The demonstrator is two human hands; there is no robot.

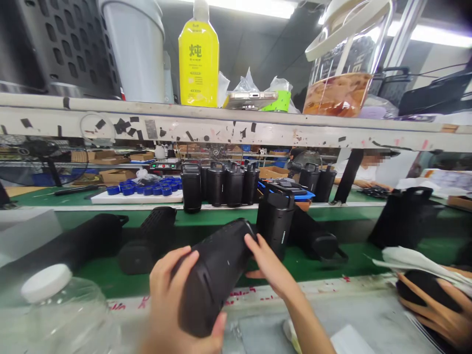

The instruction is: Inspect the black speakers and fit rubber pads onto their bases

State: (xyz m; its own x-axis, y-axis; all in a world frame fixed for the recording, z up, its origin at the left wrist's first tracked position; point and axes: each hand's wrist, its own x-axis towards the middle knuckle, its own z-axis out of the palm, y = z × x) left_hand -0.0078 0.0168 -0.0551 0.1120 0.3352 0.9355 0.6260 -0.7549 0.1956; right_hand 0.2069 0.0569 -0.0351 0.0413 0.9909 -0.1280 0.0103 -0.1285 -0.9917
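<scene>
A black portable speaker (pixel 219 270) is held tilted above the near edge of the bench, between both my hands. My left hand (pixel 173 295) wraps its lower left end, with the thumb underneath and the fingers over the top. At the upper right end, my right hand (pixel 267 263) grips the speaker; part of its fingers is hidden behind the body. Just beyond my right hand stands a similar black speaker (pixel 276 221), upright with a handle on top. Another dark speaker (pixel 147 241) lies to the left on the green surface.
Several upright speakers (pixel 224 184) line the far side, beside blue caps (pixel 147 188) on a white board. A clear jar (pixel 70 309) is at near left. Overhead, a shelf (pixel 221 125) carries a yellow bottle (pixel 199 59). A co-worker's hands (pixel 438 305) hold a dark item at right.
</scene>
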